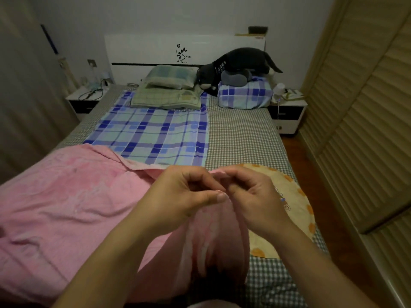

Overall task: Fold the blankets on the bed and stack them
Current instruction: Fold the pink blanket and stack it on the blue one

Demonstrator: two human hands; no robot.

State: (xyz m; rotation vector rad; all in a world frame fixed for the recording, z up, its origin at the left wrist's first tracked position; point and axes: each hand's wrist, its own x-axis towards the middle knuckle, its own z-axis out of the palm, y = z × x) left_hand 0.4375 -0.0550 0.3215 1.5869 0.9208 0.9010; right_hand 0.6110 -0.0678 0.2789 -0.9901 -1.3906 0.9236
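Observation:
A pink blanket (pixel 66 201) lies crumpled over the near left half of the bed (pixel 242 134). Its right edge is lifted off the bed and hangs down in folds below my hands. My left hand (pixel 186 192) and my right hand (pixel 251 194) meet at the centre, and both pinch that raised pink edge between thumb and fingers. A cream blanket with orange spots (pixel 293 196) lies flat on the bed's right side, partly hidden behind my right hand. A blue plaid blanket (pixel 153 134) is spread flat further up the bed.
Green pillows (pixel 169 92), a blue plaid pillow (pixel 244 94) and a dark plush cat (pixel 235 65) sit at the headboard. Nightstands (pixel 287 114) flank the bed. A slatted wardrobe (pixel 360 121) lines the right wall, with a narrow wooden floor strip beside the bed.

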